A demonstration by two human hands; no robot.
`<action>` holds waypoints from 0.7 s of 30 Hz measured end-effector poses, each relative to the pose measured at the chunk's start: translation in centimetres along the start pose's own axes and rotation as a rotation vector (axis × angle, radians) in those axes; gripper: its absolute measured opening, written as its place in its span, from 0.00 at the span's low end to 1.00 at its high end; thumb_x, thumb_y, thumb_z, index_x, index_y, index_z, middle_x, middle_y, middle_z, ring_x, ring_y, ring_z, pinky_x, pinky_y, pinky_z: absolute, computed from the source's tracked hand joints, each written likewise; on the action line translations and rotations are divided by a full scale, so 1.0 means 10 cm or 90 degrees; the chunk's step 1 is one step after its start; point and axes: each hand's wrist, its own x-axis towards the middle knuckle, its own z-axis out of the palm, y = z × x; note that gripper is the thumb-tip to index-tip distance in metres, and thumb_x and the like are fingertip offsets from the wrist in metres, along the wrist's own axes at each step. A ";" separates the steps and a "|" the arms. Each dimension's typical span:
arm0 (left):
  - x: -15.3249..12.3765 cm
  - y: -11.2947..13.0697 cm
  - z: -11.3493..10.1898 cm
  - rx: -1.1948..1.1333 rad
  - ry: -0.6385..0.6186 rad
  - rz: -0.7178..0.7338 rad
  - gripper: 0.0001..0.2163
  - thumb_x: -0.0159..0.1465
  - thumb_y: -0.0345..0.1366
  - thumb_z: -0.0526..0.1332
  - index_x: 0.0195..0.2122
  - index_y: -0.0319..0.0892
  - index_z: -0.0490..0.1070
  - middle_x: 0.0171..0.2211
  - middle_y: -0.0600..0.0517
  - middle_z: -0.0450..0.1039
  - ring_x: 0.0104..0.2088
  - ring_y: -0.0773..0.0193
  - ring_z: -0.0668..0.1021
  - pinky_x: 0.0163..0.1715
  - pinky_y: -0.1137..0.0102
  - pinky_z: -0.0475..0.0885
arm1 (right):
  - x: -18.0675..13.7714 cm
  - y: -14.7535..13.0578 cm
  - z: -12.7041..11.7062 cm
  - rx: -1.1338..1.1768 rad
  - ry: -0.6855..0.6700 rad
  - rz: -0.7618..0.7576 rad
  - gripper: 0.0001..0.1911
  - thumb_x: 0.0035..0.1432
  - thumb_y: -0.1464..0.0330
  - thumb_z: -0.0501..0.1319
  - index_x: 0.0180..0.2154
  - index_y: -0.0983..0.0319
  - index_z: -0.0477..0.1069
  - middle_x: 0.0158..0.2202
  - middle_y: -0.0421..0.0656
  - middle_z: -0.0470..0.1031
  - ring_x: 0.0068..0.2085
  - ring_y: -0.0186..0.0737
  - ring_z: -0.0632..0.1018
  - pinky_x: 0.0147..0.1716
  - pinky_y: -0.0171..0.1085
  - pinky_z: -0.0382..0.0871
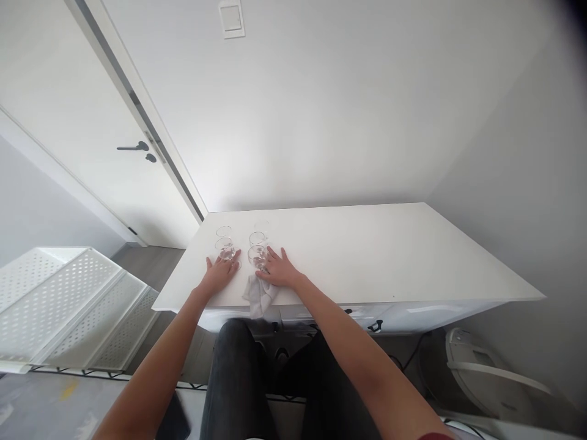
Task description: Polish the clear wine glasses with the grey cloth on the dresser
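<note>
Several clear glasses, which look stemmed, stand in two groups at the left end of a white cabinet top [358, 256]. My left hand [221, 273] lies low with its fingers spread, right against the near glass of the left group [224, 244]. My right hand [280, 269] has its fingers apart beside the near glass of the right group [257, 255]; its thumb points left by the glass's lower part. Whether the fingertips touch the glass is hard to tell. Below that thumb, a crumpled whitish cloth [259, 296] hangs over the front edge.
A white door with a dark handle [137, 147] is at the left. Perforated white panels [68, 299] stand at lower left. Drawers with dark pulls [375, 326] are under the cabinet top. A round, greyish appliance [486, 373] sits on the floor at lower right.
</note>
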 end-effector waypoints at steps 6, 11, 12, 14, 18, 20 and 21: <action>-0.09 -0.30 0.01 0.013 0.058 -0.083 0.30 0.77 0.47 0.40 0.75 0.42 0.55 0.73 0.38 0.58 0.77 0.45 0.52 0.71 0.32 0.43 | 0.44 -0.41 0.13 0.000 -0.019 0.026 0.38 0.71 0.41 0.42 0.73 0.51 0.57 0.79 0.45 0.43 0.79 0.56 0.40 0.64 0.80 0.18; -0.05 -0.31 0.09 0.010 0.100 -0.091 0.29 0.77 0.47 0.40 0.74 0.42 0.57 0.73 0.37 0.58 0.76 0.44 0.54 0.71 0.32 0.44 | 0.36 -0.36 0.17 0.033 0.069 -0.012 0.37 0.69 0.40 0.48 0.70 0.51 0.65 0.79 0.46 0.44 0.78 0.57 0.46 0.70 0.74 0.27; -0.05 -0.31 0.10 0.006 0.104 -0.093 0.29 0.77 0.47 0.40 0.74 0.42 0.59 0.73 0.37 0.59 0.76 0.45 0.54 0.71 0.32 0.44 | 0.30 -0.32 0.17 0.042 0.083 -0.021 0.36 0.69 0.41 0.50 0.68 0.52 0.67 0.79 0.47 0.46 0.78 0.57 0.49 0.71 0.71 0.30; -0.05 -0.32 0.10 -0.002 0.109 -0.095 0.29 0.77 0.47 0.40 0.73 0.43 0.61 0.73 0.38 0.59 0.76 0.45 0.55 0.71 0.33 0.45 | 0.19 -0.24 0.15 0.052 0.101 -0.020 0.32 0.71 0.45 0.53 0.64 0.55 0.73 0.77 0.48 0.54 0.76 0.54 0.56 0.74 0.64 0.38; -0.06 -0.33 0.08 -0.012 0.114 -0.089 0.29 0.77 0.47 0.40 0.73 0.42 0.61 0.75 0.38 0.55 0.76 0.45 0.54 0.71 0.33 0.45 | -0.12 -0.11 -0.04 0.068 0.178 0.052 0.29 0.73 0.51 0.51 0.59 0.62 0.77 0.72 0.54 0.64 0.71 0.52 0.65 0.72 0.53 0.54; -0.05 -0.33 0.07 -0.022 0.117 -0.092 0.29 0.77 0.47 0.40 0.73 0.41 0.60 0.75 0.39 0.53 0.77 0.45 0.53 0.71 0.33 0.44 | -0.40 -0.07 -0.17 0.077 0.245 0.102 0.30 0.74 0.52 0.49 0.63 0.62 0.73 0.72 0.54 0.64 0.72 0.52 0.64 0.71 0.53 0.56; -0.05 -0.33 0.07 -0.028 0.118 -0.094 0.29 0.77 0.47 0.40 0.73 0.41 0.60 0.76 0.39 0.52 0.77 0.46 0.52 0.71 0.34 0.43 | -0.59 -0.06 -0.20 0.081 0.295 0.127 0.30 0.75 0.53 0.47 0.64 0.61 0.71 0.71 0.54 0.65 0.71 0.51 0.64 0.71 0.54 0.55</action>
